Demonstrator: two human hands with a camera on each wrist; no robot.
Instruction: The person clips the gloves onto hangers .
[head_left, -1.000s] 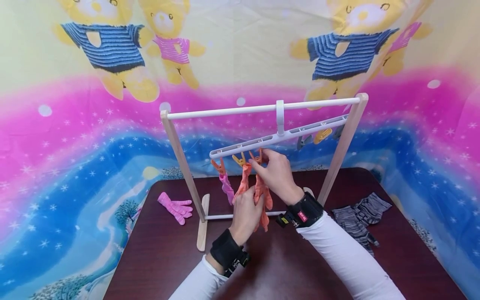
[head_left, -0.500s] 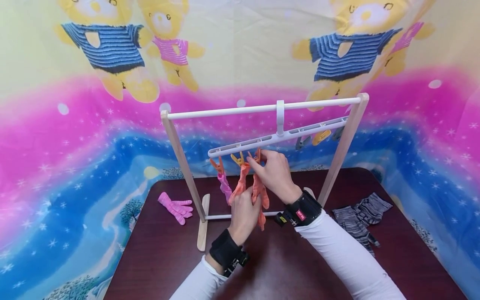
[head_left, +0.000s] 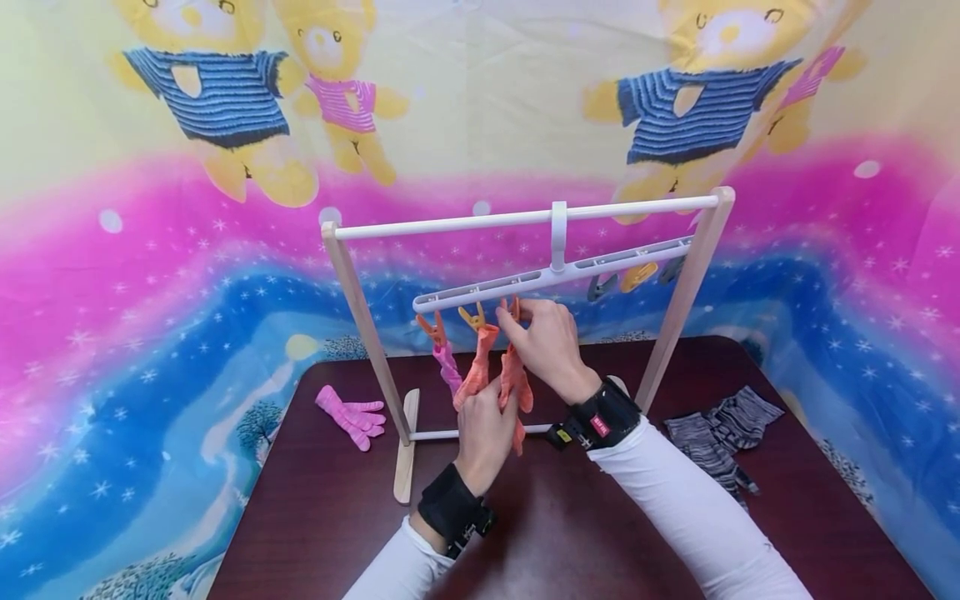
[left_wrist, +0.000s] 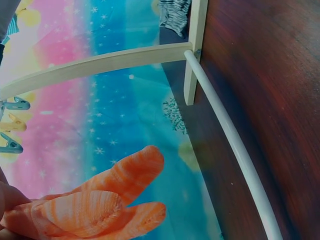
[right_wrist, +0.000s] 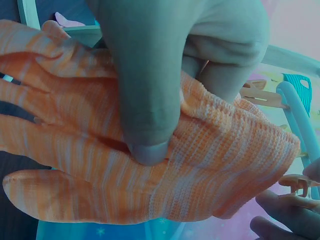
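Observation:
My left hand (head_left: 483, 425) grips an orange striped glove (head_left: 516, 375). Its thumb presses on the palm side in the right wrist view, where the glove (right_wrist: 215, 170) spreads with its cuff to the right. Some of the glove's fingers (left_wrist: 125, 180) show in the left wrist view. My right hand (head_left: 551, 342) pinches an orange clothespin (right_wrist: 295, 185) under the white hanger (head_left: 487, 292), the cuff close by. Beside it, another orange glove (head_left: 480, 367) hangs from a yellow clothespin (head_left: 472, 315). A pink glove (head_left: 446, 367) hangs from an orange clothespin (head_left: 432, 327) at the hanger's left end.
The hanger hooks over the top bar (head_left: 450, 225) of a wooden rack. Grey and yellow clothespins (head_left: 637, 277) hang at its right end. A pink glove (head_left: 351, 417) lies left of the rack on the dark table (head_left: 285, 517). Grey striped gloves (head_left: 712, 433) lie at the right.
Both hands and the hung gloves have shifted slightly left, along with the hanger's left end. Each hand keeps its hold.

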